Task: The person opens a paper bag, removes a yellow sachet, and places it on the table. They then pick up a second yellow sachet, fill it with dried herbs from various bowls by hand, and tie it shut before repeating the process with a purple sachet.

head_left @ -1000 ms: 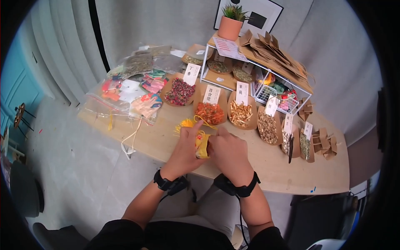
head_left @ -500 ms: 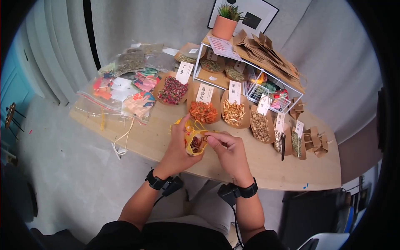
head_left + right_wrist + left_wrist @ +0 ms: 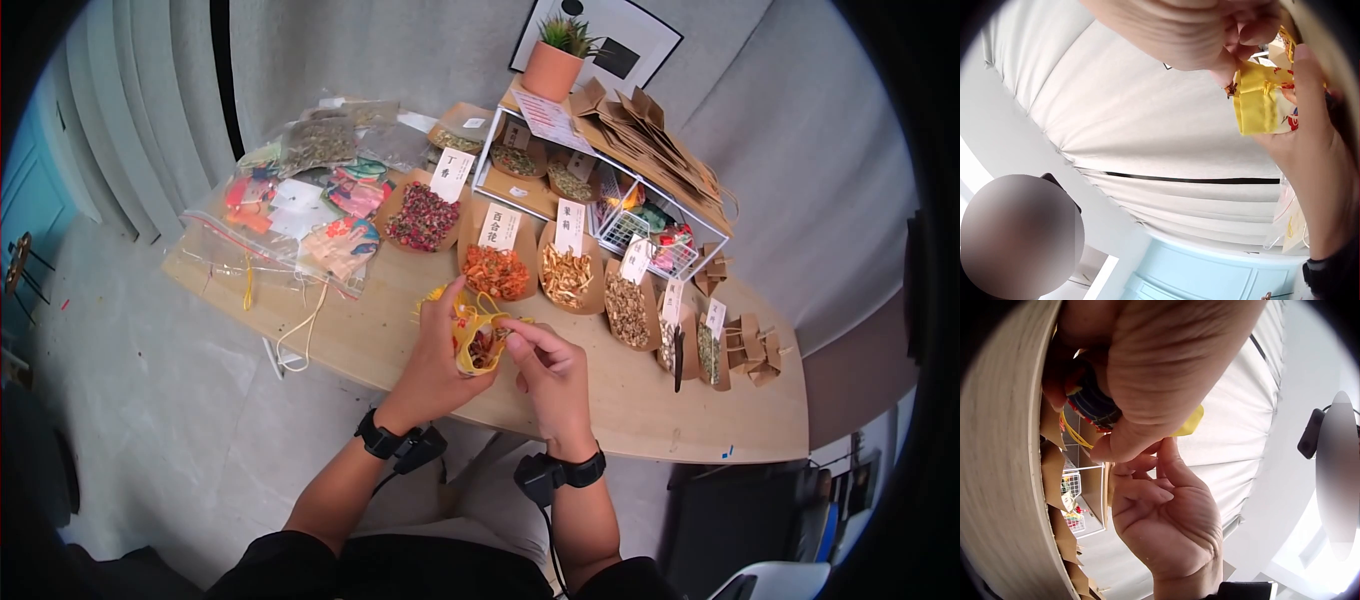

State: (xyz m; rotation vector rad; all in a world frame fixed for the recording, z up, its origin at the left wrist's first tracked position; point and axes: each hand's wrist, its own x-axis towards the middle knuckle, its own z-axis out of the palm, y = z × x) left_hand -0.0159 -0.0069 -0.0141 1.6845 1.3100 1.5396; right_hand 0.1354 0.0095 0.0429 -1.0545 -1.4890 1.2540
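My left hand (image 3: 432, 355) grips a small yellow fabric pouch (image 3: 1257, 112) printed with red and blue figures, its mouth turned up toward the head camera. Dark red dried pieces (image 3: 483, 350) show inside it. At the right side of the mouth, my right hand (image 3: 556, 385) pinches a small brown dried piece (image 3: 1231, 91) between thumb and index finger. Yellow cord (image 3: 487, 302) loops out beyond the pouch, and a yellow tassel (image 3: 432, 298) lies by the left fingers. In the left wrist view, the hand itself hides most of the pouch.
Kraft-paper trays with labels line the table (image 3: 600, 400), among them dried rosebuds (image 3: 423, 217), orange petals (image 3: 496, 273) and pale strips (image 3: 567, 277). Plastic bags with fabric pouches (image 3: 342, 245) lie left. Behind stands a white-framed rack (image 3: 490, 155) with paper bags on top.
The right hand has turned from knuckles-up over the pouch to a pinch at its right rim. The pouch mouth now faces up, showing its contents. Over the last half second little has moved.
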